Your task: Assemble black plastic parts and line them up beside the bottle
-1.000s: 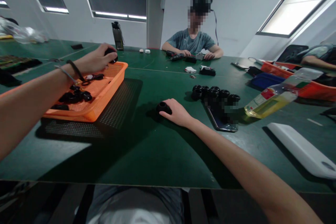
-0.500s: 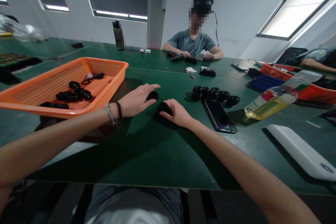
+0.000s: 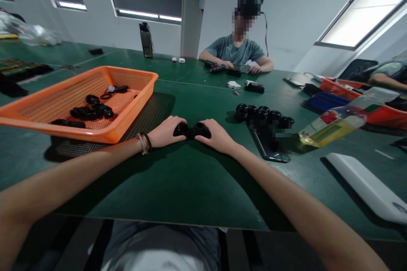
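Note:
My left hand [image 3: 167, 131] is closed around a black round part [image 3: 182, 128] on the green table. Close on its right, my right hand [image 3: 218, 135] grips another black round part [image 3: 200, 128], which has an opening in its top. The two parts sit side by side, and I cannot tell whether they touch. Fingers hide the outer side of each. Several similar black parts [image 3: 261, 114] stand grouped to the right, behind a phone [image 3: 270, 144].
An orange basket [image 3: 119, 133] with several black pieces [image 3: 92, 111] stands at left. To the right are a tilted-looking bottle of yellow liquid [image 3: 333, 125] and a white power bank-like block [image 3: 365, 186]. A person [image 3: 238, 51] sits opposite; another person's arm [image 3: 388, 78] shows far right.
My left hand has lowered and its fingers have closed on the left black part, now beside the right one. My right hand keeps its hold. The view has shifted slightly.

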Demonstrator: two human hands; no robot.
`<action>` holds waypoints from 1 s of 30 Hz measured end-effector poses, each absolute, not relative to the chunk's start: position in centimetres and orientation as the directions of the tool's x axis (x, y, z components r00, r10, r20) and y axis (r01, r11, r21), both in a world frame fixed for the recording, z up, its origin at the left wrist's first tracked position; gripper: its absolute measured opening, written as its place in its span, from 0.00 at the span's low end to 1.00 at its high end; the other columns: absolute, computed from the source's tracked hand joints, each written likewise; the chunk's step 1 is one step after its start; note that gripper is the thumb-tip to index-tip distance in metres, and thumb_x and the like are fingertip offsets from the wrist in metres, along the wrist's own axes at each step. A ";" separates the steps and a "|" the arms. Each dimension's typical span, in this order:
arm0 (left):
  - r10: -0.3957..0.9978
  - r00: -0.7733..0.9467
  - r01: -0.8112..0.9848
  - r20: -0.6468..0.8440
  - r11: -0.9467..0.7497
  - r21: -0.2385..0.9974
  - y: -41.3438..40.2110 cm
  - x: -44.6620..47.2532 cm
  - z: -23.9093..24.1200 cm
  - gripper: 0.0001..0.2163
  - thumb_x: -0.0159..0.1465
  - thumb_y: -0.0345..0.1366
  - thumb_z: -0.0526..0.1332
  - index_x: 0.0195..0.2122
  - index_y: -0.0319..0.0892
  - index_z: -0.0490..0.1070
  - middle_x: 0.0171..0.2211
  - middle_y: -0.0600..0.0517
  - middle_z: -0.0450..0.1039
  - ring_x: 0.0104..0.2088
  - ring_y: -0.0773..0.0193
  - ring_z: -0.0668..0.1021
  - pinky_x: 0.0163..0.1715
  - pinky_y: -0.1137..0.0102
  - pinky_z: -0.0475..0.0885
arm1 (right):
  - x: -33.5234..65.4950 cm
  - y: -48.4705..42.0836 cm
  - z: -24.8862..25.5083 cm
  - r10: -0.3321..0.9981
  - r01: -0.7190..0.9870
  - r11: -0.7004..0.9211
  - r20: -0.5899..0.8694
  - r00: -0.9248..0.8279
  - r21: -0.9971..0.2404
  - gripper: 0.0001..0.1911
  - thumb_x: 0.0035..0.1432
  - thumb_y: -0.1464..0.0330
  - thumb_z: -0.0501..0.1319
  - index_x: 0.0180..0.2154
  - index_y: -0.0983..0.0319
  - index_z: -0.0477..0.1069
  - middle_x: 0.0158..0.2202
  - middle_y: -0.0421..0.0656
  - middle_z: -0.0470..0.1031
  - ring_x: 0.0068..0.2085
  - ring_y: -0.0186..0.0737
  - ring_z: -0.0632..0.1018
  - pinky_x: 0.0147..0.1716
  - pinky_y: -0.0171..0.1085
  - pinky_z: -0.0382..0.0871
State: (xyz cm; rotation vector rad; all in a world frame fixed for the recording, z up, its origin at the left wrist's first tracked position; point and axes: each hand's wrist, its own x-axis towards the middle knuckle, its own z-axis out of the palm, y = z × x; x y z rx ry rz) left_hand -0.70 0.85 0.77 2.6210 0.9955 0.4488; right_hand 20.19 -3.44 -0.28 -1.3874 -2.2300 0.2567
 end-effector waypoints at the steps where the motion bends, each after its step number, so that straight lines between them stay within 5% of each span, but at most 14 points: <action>1: 0.690 0.701 0.589 0.183 -0.704 0.397 0.8 -0.7 0.8 0.21 0.54 0.44 0.58 0.46 0.38 0.63 0.45 0.43 0.68 0.46 0.54 0.69 0.48 0.59 0.65 | 20.3 -3.4 -0.3 0.880 0.774 0.467 0.311 -0.360 -0.426 0.22 0.50 0.61 0.62 0.46 0.63 0.65 0.44 0.49 0.71 0.45 0.46 0.71 0.45 0.47 0.65; 10: 0.763 0.617 0.607 0.191 -0.616 0.502 0.6 -1.0 1.0 0.21 0.53 0.45 0.58 0.44 0.38 0.63 0.44 0.44 0.67 0.47 0.54 0.68 0.49 0.58 0.65 | 20.9 -3.3 -0.2 0.903 0.633 0.429 0.287 -0.320 -0.644 0.25 0.46 0.65 0.64 0.48 0.61 0.62 0.47 0.48 0.70 0.47 0.44 0.71 0.41 0.43 0.67; 15: 0.750 0.627 0.602 0.213 -0.639 0.478 1.0 -1.0 0.7 0.19 0.50 0.45 0.61 0.39 0.38 0.67 0.42 0.44 0.69 0.47 0.51 0.68 0.49 0.56 0.64 | 20.9 -3.1 -0.4 0.907 0.677 0.420 0.272 -0.320 -0.604 0.24 0.45 0.65 0.65 0.45 0.62 0.65 0.45 0.48 0.70 0.46 0.44 0.71 0.41 0.43 0.66; 23: 0.771 0.506 0.256 0.387 -0.563 0.786 1.2 -1.2 0.2 0.20 0.51 0.38 0.64 0.44 0.37 0.64 0.40 0.47 0.70 0.39 0.62 0.74 0.42 0.63 0.70 | 21.0 -3.1 -0.4 0.914 0.635 0.405 0.281 -0.292 -0.658 0.18 0.47 0.65 0.63 0.42 0.61 0.66 0.40 0.45 0.73 0.38 0.40 0.73 0.36 0.39 0.67; 30: 0.781 0.435 0.201 0.448 -0.570 0.797 1.2 -0.9 -0.1 0.20 0.49 0.34 0.66 0.45 0.42 0.68 0.41 0.50 0.63 0.40 0.64 0.72 0.42 0.65 0.71 | 21.1 -2.7 -0.8 0.920 0.551 0.392 0.317 -0.232 -0.736 0.16 0.47 0.65 0.62 0.40 0.61 0.66 0.36 0.43 0.73 0.37 0.39 0.74 0.34 0.38 0.67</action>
